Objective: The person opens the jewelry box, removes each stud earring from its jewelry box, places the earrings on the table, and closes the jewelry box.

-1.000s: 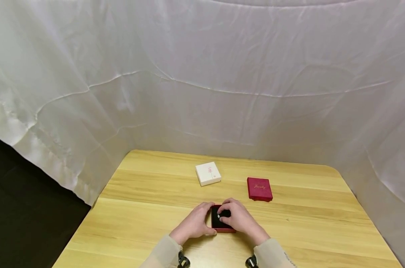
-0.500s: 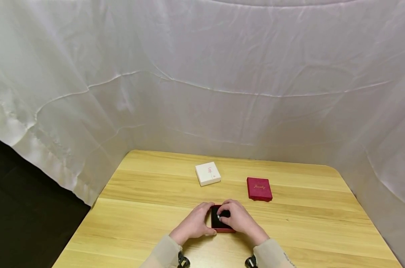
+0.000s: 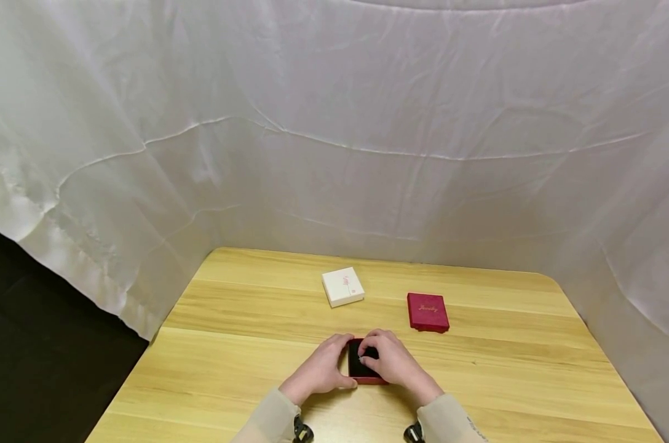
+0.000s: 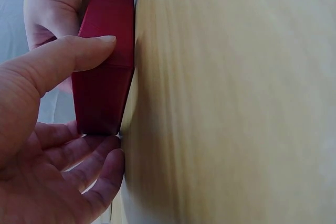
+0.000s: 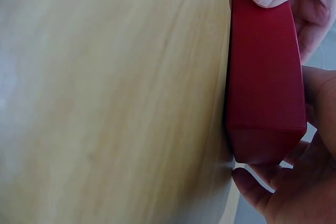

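Note:
A small red jewelry box (image 3: 371, 381) stands without its lid on the table, with a black insert (image 3: 358, 370) inside. My left hand (image 3: 324, 368) holds it by the left side, and in the left wrist view the thumb presses one red wall while the fingers reach round another. My right hand (image 3: 394, 362) is over the box. Its thumb and forefinger pinch a tiny silvery piece of jewelry (image 3: 360, 359) at the insert; the fingertips mostly hide it. From the right wrist, the red box (image 5: 268, 66) shows side-on, hiding the pinching fingertips.
Beyond the hands, a dark red lid (image 3: 428, 311) with gold lettering lies to the right. A white box (image 3: 343, 287) with a pink print sits farther back. The wooden table (image 3: 246, 320) meets pale hanging cloth (image 3: 334, 191) behind.
The silvery piece showed as a small star shape between the right fingertips earlier; now less of it shows as the fingertips close in. The left hand and the box stay in place.

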{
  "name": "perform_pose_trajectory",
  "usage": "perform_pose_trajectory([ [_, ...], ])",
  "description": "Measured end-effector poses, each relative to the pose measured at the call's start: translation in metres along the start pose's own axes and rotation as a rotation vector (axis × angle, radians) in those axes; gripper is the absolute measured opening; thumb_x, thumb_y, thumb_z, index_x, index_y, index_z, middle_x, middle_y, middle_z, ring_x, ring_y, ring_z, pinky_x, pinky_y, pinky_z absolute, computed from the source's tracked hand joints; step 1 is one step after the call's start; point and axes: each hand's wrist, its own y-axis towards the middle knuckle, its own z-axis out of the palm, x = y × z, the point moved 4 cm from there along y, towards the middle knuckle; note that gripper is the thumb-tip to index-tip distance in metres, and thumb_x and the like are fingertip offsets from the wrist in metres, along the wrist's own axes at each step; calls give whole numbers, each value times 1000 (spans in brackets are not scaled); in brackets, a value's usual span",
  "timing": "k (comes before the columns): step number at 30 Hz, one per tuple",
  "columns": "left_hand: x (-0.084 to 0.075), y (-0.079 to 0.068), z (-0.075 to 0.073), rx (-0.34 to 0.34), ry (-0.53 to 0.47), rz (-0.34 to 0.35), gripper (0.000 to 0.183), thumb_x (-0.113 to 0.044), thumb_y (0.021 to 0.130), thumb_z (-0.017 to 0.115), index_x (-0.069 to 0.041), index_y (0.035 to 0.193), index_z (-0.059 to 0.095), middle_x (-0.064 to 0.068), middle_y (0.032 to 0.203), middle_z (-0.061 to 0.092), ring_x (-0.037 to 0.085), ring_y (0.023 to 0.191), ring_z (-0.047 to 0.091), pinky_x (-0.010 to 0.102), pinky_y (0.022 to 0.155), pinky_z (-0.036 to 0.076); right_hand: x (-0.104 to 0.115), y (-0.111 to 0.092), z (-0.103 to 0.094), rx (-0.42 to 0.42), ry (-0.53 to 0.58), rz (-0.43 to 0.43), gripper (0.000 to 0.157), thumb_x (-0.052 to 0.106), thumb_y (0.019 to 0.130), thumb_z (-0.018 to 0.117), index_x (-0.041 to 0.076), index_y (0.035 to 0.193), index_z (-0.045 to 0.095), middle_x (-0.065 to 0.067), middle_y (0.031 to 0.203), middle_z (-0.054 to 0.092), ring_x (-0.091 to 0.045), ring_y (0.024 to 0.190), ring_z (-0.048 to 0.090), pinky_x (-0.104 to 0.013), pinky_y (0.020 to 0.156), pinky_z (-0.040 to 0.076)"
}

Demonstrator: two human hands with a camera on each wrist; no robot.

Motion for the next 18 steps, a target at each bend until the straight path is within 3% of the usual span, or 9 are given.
perform_pose_trajectory([
  [18,0,0,0,4,-22,-9,83,-23,70,89,-1,139,47,9,132,54,22,121,51,40,104,42,1,0,2,3,-13,-2,14,11,84,77,20,82,67,-2,102,60,-26,98,53,-50,86,46],
])
